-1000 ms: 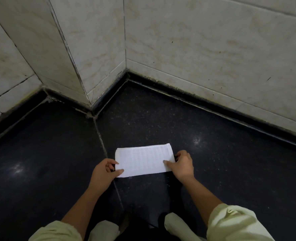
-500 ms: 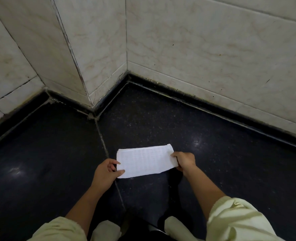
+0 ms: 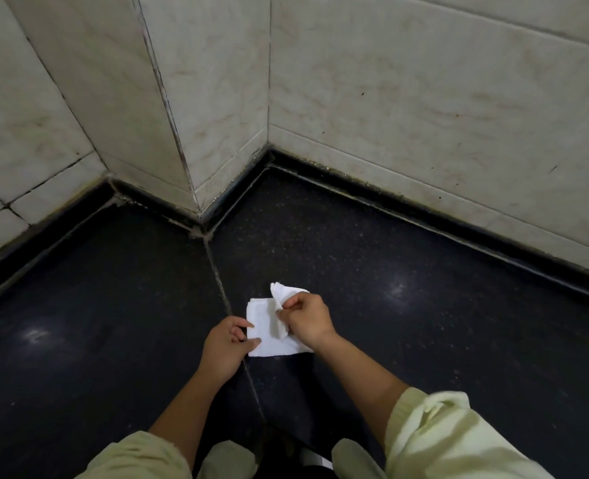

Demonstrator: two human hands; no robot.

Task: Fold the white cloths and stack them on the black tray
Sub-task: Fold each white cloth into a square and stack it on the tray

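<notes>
One white cloth [image 3: 264, 323] lies on the dark counter [image 3: 407, 323] in front of me, partly folded over. My left hand [image 3: 226, 347] holds its left edge between thumb and fingers. My right hand [image 3: 307, 318] pinches the cloth's right end, lifted and carried over to the left so that it stands bunched above the flat part. No black tray shows in this view.
Pale marble-tiled walls [image 3: 407, 115] close the counter at the back and left, meeting in a corner behind the cloth. A grout seam [image 3: 217, 271] runs down the counter past my left hand. Pale green sleeves [image 3: 441, 433] sit at the bottom edge.
My right hand has lifted the cloth's right end and swung it leftward over the rest, so the long strip is now about half as wide. The left hand stayed at the left edge.
</notes>
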